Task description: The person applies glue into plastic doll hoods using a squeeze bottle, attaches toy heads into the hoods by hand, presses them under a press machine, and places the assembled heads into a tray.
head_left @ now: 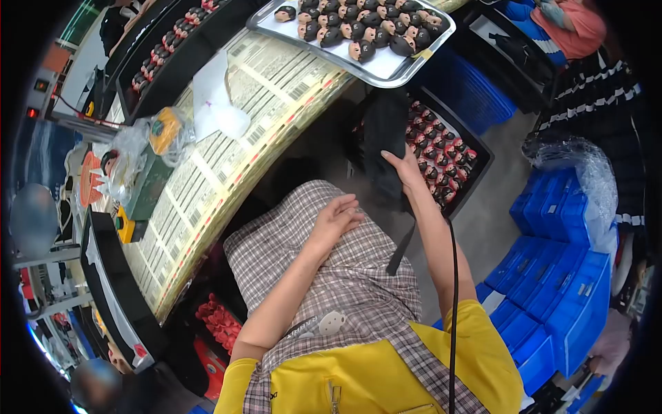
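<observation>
My right hand (407,170) grips a long black cloth-like thing (383,134) in front of my right knee, its thumb lying across the near face. A narrow dark strip (401,252) hangs below that hand. My left hand (338,218) rests on the plaid apron (283,238) over my lap, empty, with its fingers loosely bent and apart. Beyond my right hand, a black crate (486,162) holds rows of small red-and-black figures (441,155), partly hidden by the black thing and my hand.
A metal tray (396,82) of small dark-capped doll heads (365,31) stands on the patterned table (234,162). Blue bins (545,290) are stacked at my right. A dark cable (453,310) runs past my right arm. Another person (576,31) sits at the upper right.
</observation>
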